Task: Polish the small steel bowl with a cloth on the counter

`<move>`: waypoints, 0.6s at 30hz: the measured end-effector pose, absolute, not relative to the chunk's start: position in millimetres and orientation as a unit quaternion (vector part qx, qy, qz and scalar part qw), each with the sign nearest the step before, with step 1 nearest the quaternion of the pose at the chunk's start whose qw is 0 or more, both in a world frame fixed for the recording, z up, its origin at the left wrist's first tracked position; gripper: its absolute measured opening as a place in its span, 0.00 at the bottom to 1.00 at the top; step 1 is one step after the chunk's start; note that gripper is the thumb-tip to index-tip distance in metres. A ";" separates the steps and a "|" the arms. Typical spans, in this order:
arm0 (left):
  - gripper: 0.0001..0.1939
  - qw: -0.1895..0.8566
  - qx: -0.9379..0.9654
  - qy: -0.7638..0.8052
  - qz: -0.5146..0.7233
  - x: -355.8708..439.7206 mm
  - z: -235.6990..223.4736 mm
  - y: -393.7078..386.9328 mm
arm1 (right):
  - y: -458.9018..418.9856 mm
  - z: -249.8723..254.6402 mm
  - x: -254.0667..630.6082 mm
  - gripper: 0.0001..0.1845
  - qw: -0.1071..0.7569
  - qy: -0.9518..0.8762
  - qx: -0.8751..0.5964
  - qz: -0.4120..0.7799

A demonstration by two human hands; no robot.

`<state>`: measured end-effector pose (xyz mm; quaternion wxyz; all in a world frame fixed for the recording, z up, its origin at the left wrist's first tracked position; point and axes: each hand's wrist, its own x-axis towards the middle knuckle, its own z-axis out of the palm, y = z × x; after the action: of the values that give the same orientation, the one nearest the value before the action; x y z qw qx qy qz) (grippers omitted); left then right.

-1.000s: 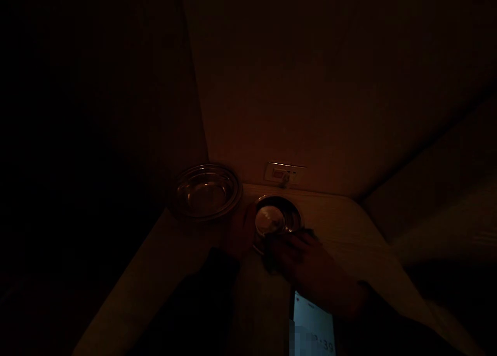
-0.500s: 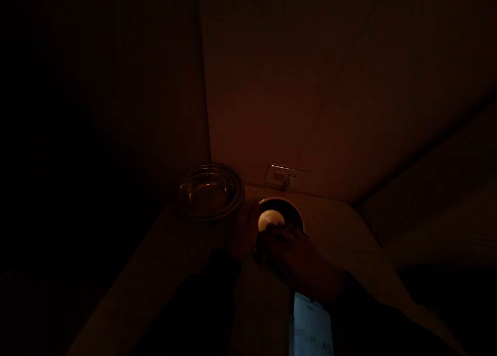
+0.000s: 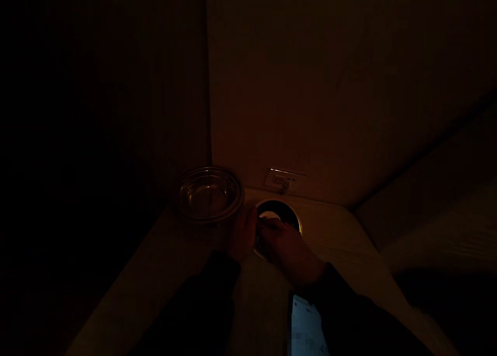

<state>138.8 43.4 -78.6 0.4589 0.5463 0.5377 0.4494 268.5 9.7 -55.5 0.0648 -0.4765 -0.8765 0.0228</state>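
Note:
A round container with a bright rim [image 3: 300, 224] and a dark inside stands on the table under my hands. Inside it shows a pale rounded thing [image 3: 271, 214], partly covered by fingers; its kind is too dark to tell. My left hand [image 3: 243, 237] lies against the container's left side, fingers pointing up along the wall. Over the near part of the opening reaches my right hand [image 3: 286, 250], its fingers bent and closed. Whatever those fingers hold is hidden in shadow.
Shiny metal bowls [image 3: 209, 216], nested together, sit at the table's back left corner. A wall socket plate [image 3: 285, 179] is behind the container. A phone with a lit screen [image 3: 306, 325] lies in front, partly under my right sleeve. Walls rise behind the table [image 3: 334, 231].
The scene has become dimmer. My right hand has shifted slightly left and covers more of the pale thing. The view has moved a little.

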 end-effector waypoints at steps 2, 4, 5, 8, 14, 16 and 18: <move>0.22 0.451 0.550 0.544 0.445 138.3 -78.2 43.3 | 6.8 -51.7 274.8 0.19 0.060 -0.893 -0.442 0.064; 0.23 0.450 0.556 0.542 0.441 138.3 -78.8 43.5 | 3.8 -47.2 281.1 0.17 0.034 -0.902 -0.423 0.081; 0.23 0.452 0.559 0.538 0.441 138.4 -79.4 43.8 | 2.4 -45.2 283.5 0.16 0.021 -0.904 -0.419 0.083; 0.25 0.453 0.560 0.536 0.440 139.1 -81.9 44.8 | -0.3 -43.2 284.5 0.15 0.010 -0.901 -0.426 0.075; 0.25 0.458 0.544 0.558 0.428 138.2 -84.9 47.0 | 4.7 -52.2 270.3 0.19 0.021 -0.881 -0.471 0.024; 0.25 0.461 0.544 0.551 0.434 137.9 -85.4 47.9 | 8.8 -52.6 266.8 0.22 0.019 -0.875 -0.484 0.006; 0.24 0.460 0.552 0.544 0.432 138.1 -85.7 48.4 | 11.9 -50.6 265.6 0.23 0.017 -0.866 -0.500 -0.007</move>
<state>138.1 48.4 -85.7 0.4605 0.5521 0.5442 0.4324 265.6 11.9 -50.6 0.0172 -0.4997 -0.8660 -0.0070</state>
